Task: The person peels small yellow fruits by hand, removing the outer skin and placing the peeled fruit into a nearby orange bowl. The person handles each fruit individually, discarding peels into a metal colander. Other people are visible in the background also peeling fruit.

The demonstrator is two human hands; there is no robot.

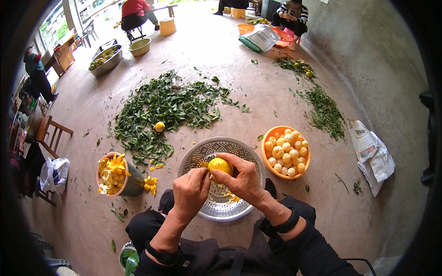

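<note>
My right hand (243,177) grips a yellow citrus fruit (221,168), its peel largely on, above a perforated metal basin (221,216). Beside it, the fingertips of my left hand (193,188) are pinched together at the fruit's left side; whether a bit of peel is between them cannot be told. Pieces of peel (232,198) lie in the basin below. To the right, an orange plastic basket (266,162) holds many peeled citrus fruits (286,147). On the left stands a bucket (134,183) heaped with yellow peels (112,174).
Ahead, green leaves (169,100) cover the floor, with one partly peeled fruit (159,126) among them. More leafy clippings (323,107) and white sacks (374,155) lie to the right. A wooden chair (51,132) is at left. Other people sit or stand farther off near basins of fruit.
</note>
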